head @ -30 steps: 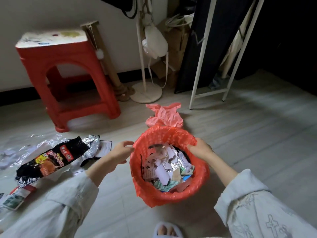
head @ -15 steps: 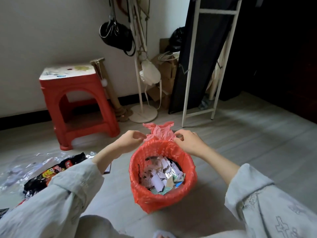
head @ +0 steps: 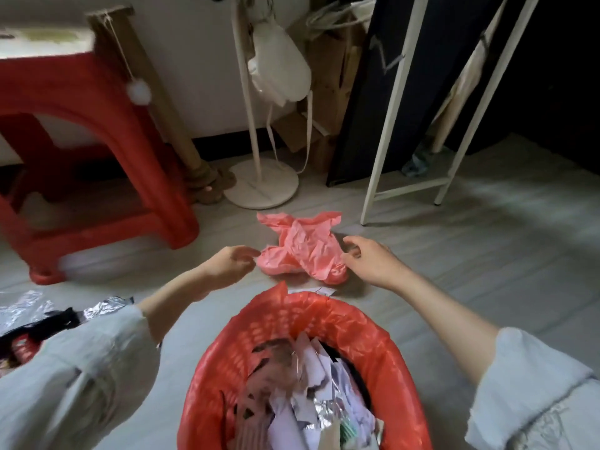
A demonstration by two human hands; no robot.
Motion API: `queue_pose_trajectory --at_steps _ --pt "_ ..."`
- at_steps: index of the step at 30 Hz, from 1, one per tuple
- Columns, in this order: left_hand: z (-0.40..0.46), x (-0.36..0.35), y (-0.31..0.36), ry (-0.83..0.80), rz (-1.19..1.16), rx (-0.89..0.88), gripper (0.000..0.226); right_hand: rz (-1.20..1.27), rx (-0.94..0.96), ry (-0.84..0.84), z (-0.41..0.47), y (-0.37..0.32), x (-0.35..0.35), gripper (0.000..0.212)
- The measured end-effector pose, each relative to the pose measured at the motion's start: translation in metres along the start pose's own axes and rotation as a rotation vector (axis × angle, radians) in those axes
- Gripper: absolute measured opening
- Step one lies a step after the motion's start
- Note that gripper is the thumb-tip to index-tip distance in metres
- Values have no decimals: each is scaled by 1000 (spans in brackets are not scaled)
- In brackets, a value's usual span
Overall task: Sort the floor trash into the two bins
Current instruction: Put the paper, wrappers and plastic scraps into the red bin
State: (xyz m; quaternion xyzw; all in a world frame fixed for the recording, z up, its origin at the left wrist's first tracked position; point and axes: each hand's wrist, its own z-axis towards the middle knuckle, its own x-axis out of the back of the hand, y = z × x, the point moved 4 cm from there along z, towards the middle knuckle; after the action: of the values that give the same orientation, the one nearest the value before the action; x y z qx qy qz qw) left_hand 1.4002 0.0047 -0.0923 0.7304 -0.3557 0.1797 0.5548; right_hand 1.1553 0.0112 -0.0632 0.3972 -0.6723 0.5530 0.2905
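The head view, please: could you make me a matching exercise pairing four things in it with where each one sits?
Things:
1. red stool
2. pink plastic bag
3. red-lined bin
4. white stand base

Places:
A. nearest the camera, full of paper scraps
B. on the floor between the left hand and right hand
C. far left, by the wall
D. beyond the pink bag, beside the stool

Pairs: 1-C, 2-B, 3-A, 4-D

A red plastic stool (head: 97, 151) stands at left, a white floor-stand base (head: 261, 185) beside it, a white metal rack (head: 422, 125) at right
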Motion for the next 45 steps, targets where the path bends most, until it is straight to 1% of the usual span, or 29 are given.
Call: queue_pose_trajectory --at_steps 2,5,7,9,11,13,14,15,19,21,22,24,25,27,29,31,32,33,34,35,36,38,39,40,42,44,45 --pt "34 -13 -9 -2 -35 18 40 -38 11 -41 33 19 -19 42" --pt "85 -42 -23 -41 251 -51 61 -56 -2 -138 75 52 -51 50" --pt "111 -60 -28 -114 505 -150 78 -34 -25 -155 94 69 -65 55" --pt "135 -73 -29 -156 694 -230 93 4 -44 -156 111 82 -76 57" --pt "156 -86 -26 -184 816 -274 106 54 -81 -165 125 95 -88 64" --pt "171 -96 -28 -211 871 -260 117 95 -95 -182 132 101 -98 84" --pt "176 -100 -32 -210 858 -237 117 110 -85 -192 134 102 -104 92" --pt "179 -103 -38 -193 825 -218 111 132 -67 -204 133 101 -108 95" --pt "169 -105 -46 -136 667 -206 67 340 -18 -163 125 93 -114 69" --pt "162 -93 -45 -70 591 -196 60 437 -23 -112 121 92 -116 61" --pt "159 -85 -47 -36 598 -177 59 414 -47 -85 121 93 -118 60" --pt "154 -68 -57 31 627 -104 57 270 -96 -87 124 101 -127 62" --pt "151 -59 -64 68 626 -57 54 166 -83 -129 125 104 -132 60" --pt "145 -43 -80 140 636 39 47 -66 41 -257 127 103 -144 58" --pt "141 -32 -94 177 686 103 43 -238 160 -396 126 99 -161 63" --pt "136 -27 -102 207 704 118 41 -427 226 -486 126 100 -179 67" --pt "134 -27 -104 221 694 105 41 -515 253 -496 126 101 -185 67" --pt "132 -28 -104 234 681 87 42 -588 275 -477 127 103 -190 66" --pt "129 -28 -105 243 669 82 44 -636 310 -419 126 103 -195 64" --pt "127 -29 -105 244 664 86 46 -647 370 -311 124 102 -198 61" --pt "125 -32 -106 238 666 91 48 -627 406 -236 120 101 -199 57" --pt "120 -39 -107 225 649 93 49 -603 478 -122 112 108 -205 46" --pt "117 -44 -107 223 623 90 48 -585 476 -80 107 110 -206 42" --pt "114 -47 -108 223 597 91 46 -531 443 -82 102 113 -207 38" --pt "107 -55 -109 214 576 93 40 -357 247 -86 94 119 -206 31" --pt "103 -58 -110 224 572 86 35 -219 39 -115 90 132 -206 38" --pt "101 -59 -109 238 566 78 33 -152 -31 -134 89 138 -205 41"
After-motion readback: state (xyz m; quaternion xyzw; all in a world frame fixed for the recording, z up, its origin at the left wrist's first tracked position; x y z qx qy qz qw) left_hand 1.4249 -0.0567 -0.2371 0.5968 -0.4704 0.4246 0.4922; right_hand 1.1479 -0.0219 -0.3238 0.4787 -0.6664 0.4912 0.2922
